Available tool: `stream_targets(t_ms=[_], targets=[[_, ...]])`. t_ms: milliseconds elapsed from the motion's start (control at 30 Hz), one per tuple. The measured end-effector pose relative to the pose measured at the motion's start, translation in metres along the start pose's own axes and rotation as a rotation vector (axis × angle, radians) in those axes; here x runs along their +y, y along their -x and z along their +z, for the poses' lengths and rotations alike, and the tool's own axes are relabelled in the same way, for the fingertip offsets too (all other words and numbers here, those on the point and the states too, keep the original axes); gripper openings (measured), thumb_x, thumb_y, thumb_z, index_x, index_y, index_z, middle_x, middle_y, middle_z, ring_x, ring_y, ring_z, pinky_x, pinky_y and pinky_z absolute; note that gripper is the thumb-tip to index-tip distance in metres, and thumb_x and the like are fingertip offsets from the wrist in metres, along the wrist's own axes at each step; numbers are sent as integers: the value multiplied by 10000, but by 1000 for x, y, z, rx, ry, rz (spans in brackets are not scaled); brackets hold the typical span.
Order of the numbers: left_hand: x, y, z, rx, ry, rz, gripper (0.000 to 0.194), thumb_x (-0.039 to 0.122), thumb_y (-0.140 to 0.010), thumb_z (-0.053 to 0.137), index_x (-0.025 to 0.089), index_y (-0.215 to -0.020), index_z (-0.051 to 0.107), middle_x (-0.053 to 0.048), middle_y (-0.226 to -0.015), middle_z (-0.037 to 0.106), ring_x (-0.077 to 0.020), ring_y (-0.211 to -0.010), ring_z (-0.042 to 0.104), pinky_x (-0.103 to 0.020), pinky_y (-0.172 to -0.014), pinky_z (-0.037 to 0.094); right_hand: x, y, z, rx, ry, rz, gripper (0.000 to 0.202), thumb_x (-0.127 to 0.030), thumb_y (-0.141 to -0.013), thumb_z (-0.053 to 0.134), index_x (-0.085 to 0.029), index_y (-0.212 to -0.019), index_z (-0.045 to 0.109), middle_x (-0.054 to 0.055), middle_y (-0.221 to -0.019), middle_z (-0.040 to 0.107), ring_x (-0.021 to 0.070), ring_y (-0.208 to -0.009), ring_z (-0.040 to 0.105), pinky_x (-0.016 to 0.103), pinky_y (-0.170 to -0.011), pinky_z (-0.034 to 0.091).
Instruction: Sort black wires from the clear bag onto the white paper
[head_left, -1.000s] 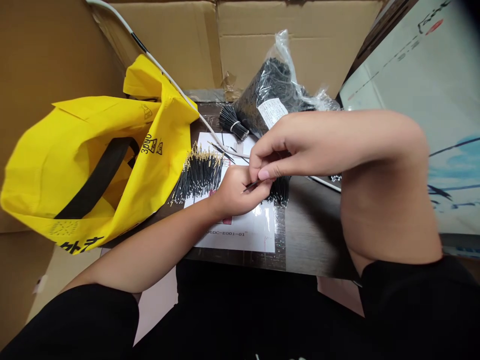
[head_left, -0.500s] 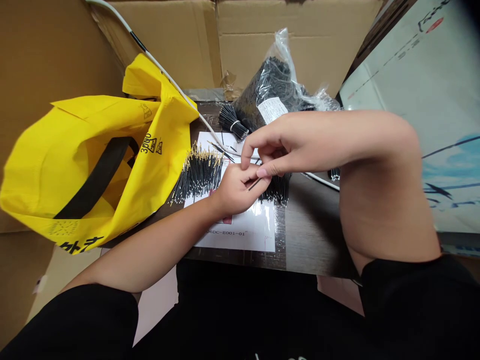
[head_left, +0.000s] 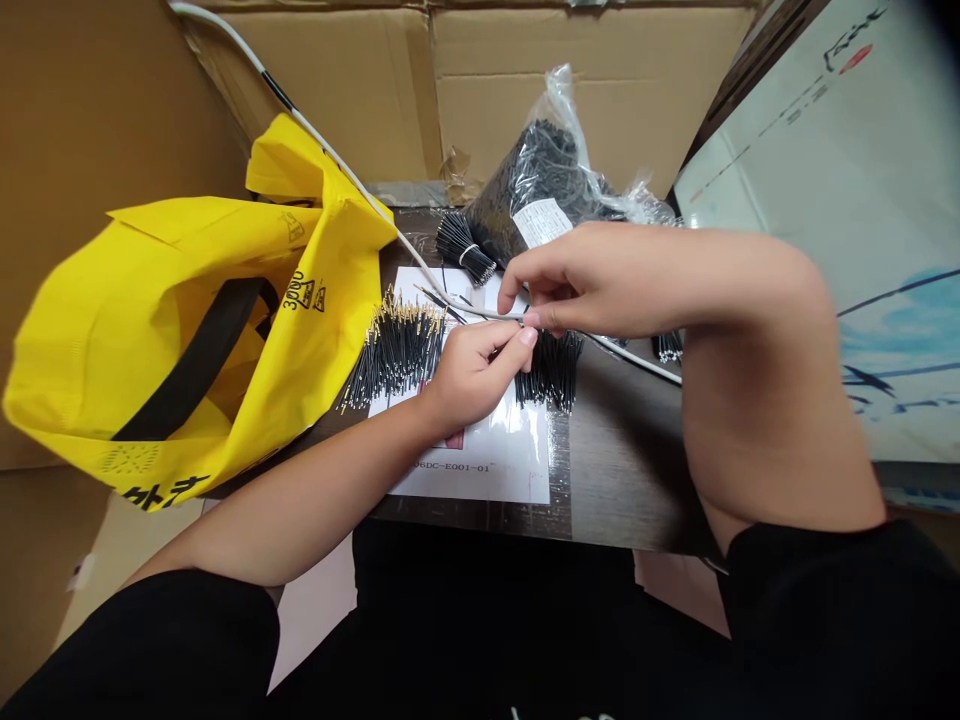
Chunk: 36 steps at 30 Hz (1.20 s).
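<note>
My left hand [head_left: 480,370] is closed above the printed sheet [head_left: 510,475], its thumb pressed against the index finger. A short black wire was seen in it a moment ago; the fingers now cover nearly all of it. Just above, my right hand [head_left: 566,290] pinches thumb and forefinger at the left thumb's tip, on something too small to make out. Left of the hands lies a pile of short black wires with gold-coloured ends [head_left: 401,345]. To their right, partly under the right hand, is another pile of black wires [head_left: 551,372].
Behind the hands stand a tied bundle of black wires [head_left: 465,248] and a clear plastic bag of black wires [head_left: 532,170]. A white cable [head_left: 412,245] crosses the table. A yellow bag [head_left: 300,350] stands left, cardboard [head_left: 585,100] behind, and a pale printed box [head_left: 810,200] right.
The left thumb has come down over the index finger, and the black wire between the hands is now hidden. My right hand has shifted slightly right, its forefinger drawn back.
</note>
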<state>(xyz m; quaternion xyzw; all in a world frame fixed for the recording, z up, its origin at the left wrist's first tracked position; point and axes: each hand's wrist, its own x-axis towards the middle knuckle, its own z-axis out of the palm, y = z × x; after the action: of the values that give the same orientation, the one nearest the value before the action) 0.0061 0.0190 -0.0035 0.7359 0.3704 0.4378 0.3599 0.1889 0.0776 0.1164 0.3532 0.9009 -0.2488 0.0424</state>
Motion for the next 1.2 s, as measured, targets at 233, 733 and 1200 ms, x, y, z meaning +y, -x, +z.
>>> stream_targets(t_ms=[233,733,1200], targets=[[3,-3,2,39,68,-91,398,369,-992,531,170,-673,661,11,-604,586,-100,-591,512,-270,-615,414,8,8,36,168,-162,-27,284,-274,-985,482,-230,-1197,667,6,-876,714,139,-792,610,277,-743,409],[-6,-1,6,149,185,-126,441,468,-1058,409,189,-1007,747,-36,-814,626,-83,-547,454,-295,-548,405,77,-5,67,848,121,523,392,-476,-1020,381,-214,-1092,664,150,-1160,655,330,-1124,550,465,-933,442],[-1,5,10,40,172,-45,444,441,-1074,362,210,-1252,696,-63,-994,725,-73,-564,546,-279,-634,510,107,-16,56,594,254,700,448,-348,-1039,306,-196,-1299,637,151,-1320,642,289,-1157,573,380,-970,419]])
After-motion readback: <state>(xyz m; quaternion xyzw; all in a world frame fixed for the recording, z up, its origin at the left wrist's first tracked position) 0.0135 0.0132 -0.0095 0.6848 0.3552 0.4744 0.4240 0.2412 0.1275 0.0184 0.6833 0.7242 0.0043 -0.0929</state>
